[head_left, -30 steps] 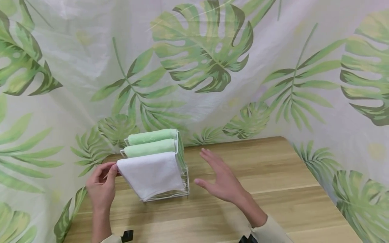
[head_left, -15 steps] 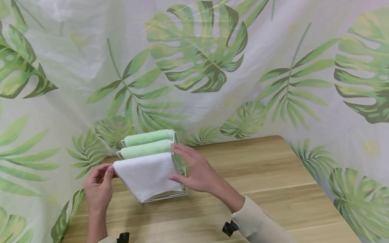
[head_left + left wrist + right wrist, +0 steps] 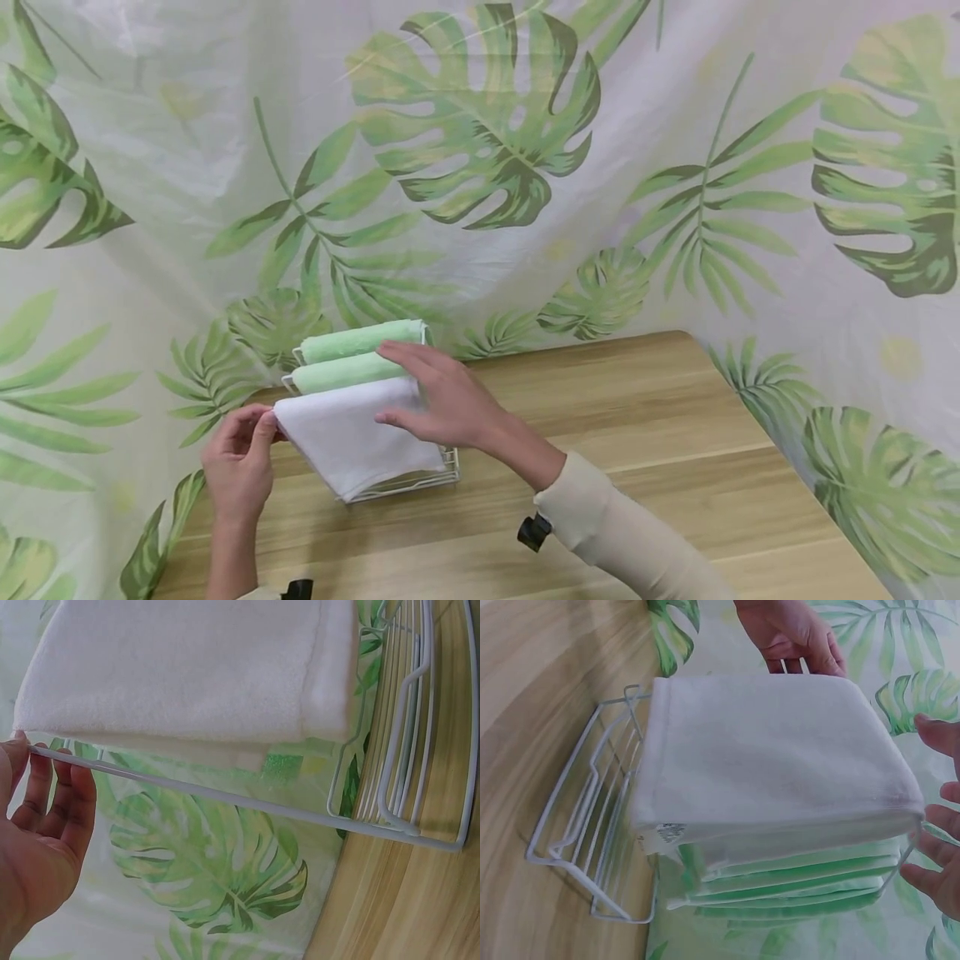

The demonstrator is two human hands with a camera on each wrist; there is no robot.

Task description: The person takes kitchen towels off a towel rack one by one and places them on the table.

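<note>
A white wire rack (image 3: 225, 796) stands on the table with a white towel (image 3: 352, 429) draped over its front bar and green towels (image 3: 352, 372) over the bars behind. My left hand (image 3: 240, 467) pinches the rack's wire corner between thumb and fingers, right at the white towel's upper left corner. In the left wrist view that hand (image 3: 45, 825) has its other fingers bent behind the wire. My right hand (image 3: 450, 400) is at the towels' right end, thumb apart from the fingers, overlapping the white and green towels in the head view. A small printed tag (image 3: 670, 833) shows on the white towel.
The wooden table (image 3: 637, 467) extends to the right and front of the rack. A leaf-patterned cloth (image 3: 480, 275) hangs close behind it. Black wrist-camera mounts (image 3: 534, 532) sit at the sleeves.
My right hand has moved left from beside the rack to the right end of the towels. My left hand keeps its pinch at the rack's corner.
</note>
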